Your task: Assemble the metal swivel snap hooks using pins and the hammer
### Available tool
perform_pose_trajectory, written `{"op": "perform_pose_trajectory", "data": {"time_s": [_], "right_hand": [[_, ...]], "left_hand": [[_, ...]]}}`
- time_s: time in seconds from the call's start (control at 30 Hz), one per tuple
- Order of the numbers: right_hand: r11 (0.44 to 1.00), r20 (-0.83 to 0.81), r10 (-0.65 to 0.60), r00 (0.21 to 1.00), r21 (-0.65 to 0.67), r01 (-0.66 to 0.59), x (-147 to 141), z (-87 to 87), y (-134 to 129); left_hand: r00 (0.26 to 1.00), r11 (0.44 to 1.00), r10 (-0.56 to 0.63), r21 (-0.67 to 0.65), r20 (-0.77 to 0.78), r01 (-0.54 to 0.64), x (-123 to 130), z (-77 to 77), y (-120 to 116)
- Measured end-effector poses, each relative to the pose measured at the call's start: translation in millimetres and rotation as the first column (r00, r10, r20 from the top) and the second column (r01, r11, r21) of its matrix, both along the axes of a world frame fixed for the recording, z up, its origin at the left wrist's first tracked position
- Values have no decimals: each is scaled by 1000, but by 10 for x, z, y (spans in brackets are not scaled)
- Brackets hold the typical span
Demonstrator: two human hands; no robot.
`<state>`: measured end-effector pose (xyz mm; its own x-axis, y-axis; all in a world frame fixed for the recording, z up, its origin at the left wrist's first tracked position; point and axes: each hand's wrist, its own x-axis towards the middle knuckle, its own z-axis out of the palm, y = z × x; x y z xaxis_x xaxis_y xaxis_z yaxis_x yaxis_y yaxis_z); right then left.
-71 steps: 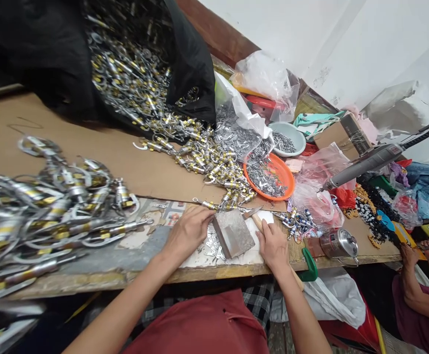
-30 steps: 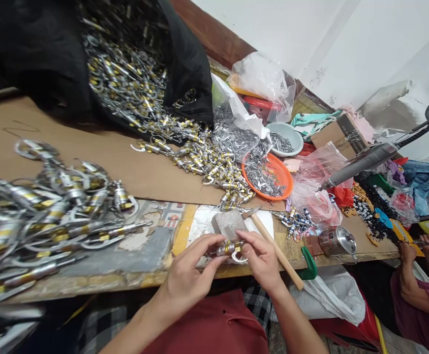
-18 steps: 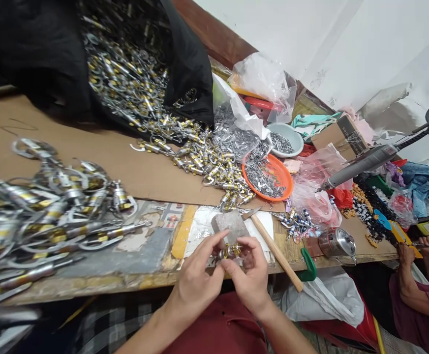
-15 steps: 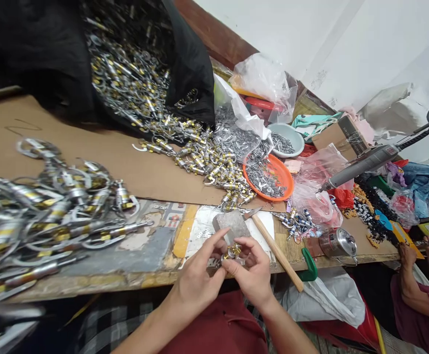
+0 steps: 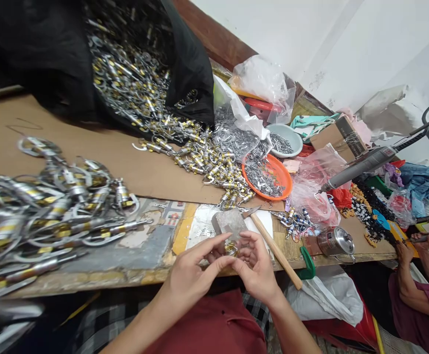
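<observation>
pinching a small, silver-and-gold metal fitting [image 5: 230,248], the left hand [image 5: 192,273] meets the right hand [image 5: 258,279], whose grip i cannot tell, above the worn wooden desk's [image 5: 151,277] front edge, near a square grey block [image 5: 228,222].

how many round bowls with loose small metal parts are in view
2: an orange bowl beyond the hammer, and a pale blue-grey bowl behind the orange one, slightly right. Others may be hidden under the plastic bags.
</observation>
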<state>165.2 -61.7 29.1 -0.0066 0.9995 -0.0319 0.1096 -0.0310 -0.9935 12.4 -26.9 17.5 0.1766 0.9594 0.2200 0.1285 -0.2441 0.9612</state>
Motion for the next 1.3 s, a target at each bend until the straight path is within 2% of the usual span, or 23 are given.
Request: {"op": "perform_pose_trajectory", "data": {"time_s": [0.07, 0.17, 0.27, 0.37, 0.5, 0.6, 0.73, 0.87, 1.3], "right_hand": [[1000, 12, -1, 1000, 11, 0, 7, 10, -10], [1000, -103, -7, 995, -29, 4, 4, 12, -8], [996, -244, -25, 970, -85, 5, -16, -6, 10], [994, -306, -54, 950, -106, 22, -41, -31, 31], [988, -327, -99, 940, -144, 54, -58, -69, 44], [985, -343, -115, 932, -161, 62, -59, -113, 37], [980, -351, -153, 924, -175, 96, -61, -172, 7], [979, -345, -172, 923, -162, 122, -72, -195, -30], [973, -340, -196, 920, -181, 140, -37, -231, -139]], "left_hand": [[998, 999, -4, -35, 57, 6, 4, -12, 28], [982, 997, -9, -75, 190, 23, 11, -33, 52], [962, 999, 53, -9, 267, -52, 5, -48, 45], [980, 987, 74, 124, 184, -98, -20, -46, 28], [999, 980, 12, 197, 51, -22, -37, -46, 17], [999, 986, 6, 168, 50, -15, -21, -64, 12], [998, 998, 35, 59, 53, -38, -19, -99, 6], [998, 1000, 12, -27, 67, -10, -56, -140, -7], [972, 984, -98, -127, 212, 127, -26, -186, -89]]}}
